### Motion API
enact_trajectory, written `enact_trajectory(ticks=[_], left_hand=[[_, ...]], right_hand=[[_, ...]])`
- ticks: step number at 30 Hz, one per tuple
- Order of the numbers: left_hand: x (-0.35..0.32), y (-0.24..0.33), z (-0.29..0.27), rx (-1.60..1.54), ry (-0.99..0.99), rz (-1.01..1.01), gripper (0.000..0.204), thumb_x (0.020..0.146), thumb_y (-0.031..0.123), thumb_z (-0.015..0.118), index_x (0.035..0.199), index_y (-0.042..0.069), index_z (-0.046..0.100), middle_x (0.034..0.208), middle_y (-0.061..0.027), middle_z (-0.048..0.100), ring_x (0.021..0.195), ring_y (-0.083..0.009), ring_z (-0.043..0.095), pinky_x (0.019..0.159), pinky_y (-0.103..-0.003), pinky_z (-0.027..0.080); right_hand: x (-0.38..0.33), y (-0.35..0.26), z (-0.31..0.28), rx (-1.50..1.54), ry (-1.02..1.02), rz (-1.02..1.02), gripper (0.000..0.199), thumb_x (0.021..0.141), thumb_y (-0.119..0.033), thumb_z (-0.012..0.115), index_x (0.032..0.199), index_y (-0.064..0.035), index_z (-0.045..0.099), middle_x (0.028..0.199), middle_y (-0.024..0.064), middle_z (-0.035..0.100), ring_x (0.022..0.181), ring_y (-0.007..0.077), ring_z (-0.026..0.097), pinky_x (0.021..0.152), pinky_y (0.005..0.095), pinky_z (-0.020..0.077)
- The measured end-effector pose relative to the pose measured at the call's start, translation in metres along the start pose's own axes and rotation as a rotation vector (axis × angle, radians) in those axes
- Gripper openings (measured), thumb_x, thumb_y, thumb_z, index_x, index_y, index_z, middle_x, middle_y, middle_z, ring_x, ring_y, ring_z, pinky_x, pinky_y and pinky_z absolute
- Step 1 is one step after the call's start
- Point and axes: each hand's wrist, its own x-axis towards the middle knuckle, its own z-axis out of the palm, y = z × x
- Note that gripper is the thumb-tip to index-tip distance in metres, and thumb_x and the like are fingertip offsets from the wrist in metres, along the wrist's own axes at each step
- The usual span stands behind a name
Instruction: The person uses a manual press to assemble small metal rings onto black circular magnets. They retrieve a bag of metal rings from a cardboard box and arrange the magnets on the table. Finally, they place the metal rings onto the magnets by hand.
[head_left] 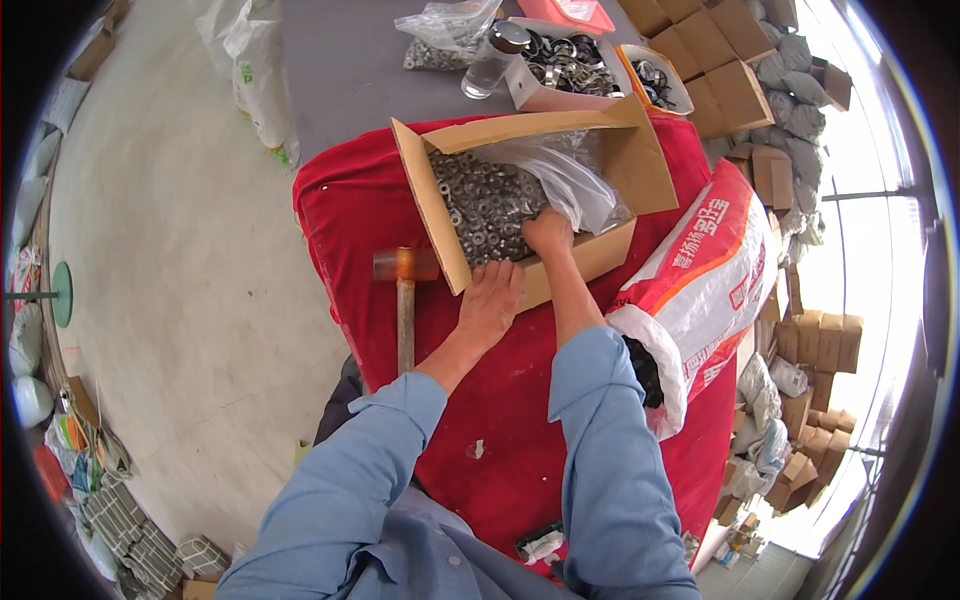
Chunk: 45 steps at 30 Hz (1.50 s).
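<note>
Floor: pale concrete floor (170, 230) fills the left side, with bags and bundles along its edge.
Mallet: a mallet (404, 285) with an orange translucent head lies on the red cloth, just left of the box, handle pointing toward the person.
Bench: a bench draped in red cloth (500, 400) carries the box.
Left hand: the left hand (490, 300) lies flat, fingers spread, pressed against the near wall of the cardboard box (640, 165); it grips nothing.
Box contents: small metal rings (485, 205) heaped inside a clear plastic liner (570, 175).
Right hand: the right hand (548, 235) reaches into the box, fingers curled down among the rings; whether it has hold of any cannot be told.
Sack: a white and orange woven sack (700, 280) leans at the bench's right.
</note>
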Motion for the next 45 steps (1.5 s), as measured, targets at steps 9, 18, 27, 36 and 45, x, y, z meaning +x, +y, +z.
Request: enact_trajectory(ticks=[9,18,27,36,45], left_hand=[[-0.002,-0.004,0.003,0.037,0.015,0.022,0.040,0.089,0.023,0.073,0.121,0.003,0.059,0.104,-0.0101,0.058,0.101,-0.0291,0.057,0.093,-0.045,0.045],[0.000,-0.003,-0.004,0.107,0.001,0.010,0.051,0.087,0.029,0.077,0.127,0.002,0.060,0.104,-0.0085,0.058,0.101,-0.0272,0.058,0.093,-0.045,0.044],[0.000,0.002,0.000,0.147,-0.040,0.056,0.052,0.088,0.030,0.075,0.129,0.003,0.058,0.104,-0.0072,0.058,0.100,-0.0248,0.057,0.091,-0.043,0.042],[-0.008,-0.012,0.016,0.363,0.034,0.221,0.049,0.097,0.036,0.065,0.136,0.007,0.059,0.127,-0.0070,0.064,0.109,-0.0213,0.057,0.098,-0.041,0.039],[-0.030,-0.031,0.062,0.076,-0.151,0.128,0.055,0.104,0.033,0.052,0.156,0.015,0.048,0.154,-0.0064,0.054,0.144,-0.0230,0.046,0.119,-0.045,0.033]], right_hand=[[0.000,0.007,-0.006,0.316,0.004,-0.202,0.063,0.088,-0.042,0.062,0.136,0.0002,0.066,0.139,0.0292,0.064,0.134,0.0475,0.055,0.114,0.0483,0.0418],[0.019,-0.007,0.021,0.526,0.244,-0.441,0.060,0.099,-0.048,0.061,0.134,0.0005,0.065,0.135,0.0280,0.066,0.129,0.0498,0.056,0.110,0.0519,0.0418],[-0.009,-0.009,-0.007,1.043,-0.162,-0.141,0.045,0.105,-0.046,0.060,0.113,-0.0026,0.069,0.100,0.0049,0.066,0.091,0.0168,0.059,0.076,0.0329,0.0463],[-0.081,-0.058,-0.083,1.368,-0.189,-0.316,0.033,0.108,-0.034,0.060,0.083,-0.0125,0.064,0.070,-0.0059,0.053,0.062,0.0063,0.046,0.059,0.0263,0.0380],[-0.135,-0.057,-0.195,1.536,-0.206,-0.374,0.030,0.108,-0.034,0.061,0.094,-0.0077,0.067,0.077,-0.0012,0.060,0.060,0.0075,0.054,0.051,0.0260,0.0434]])
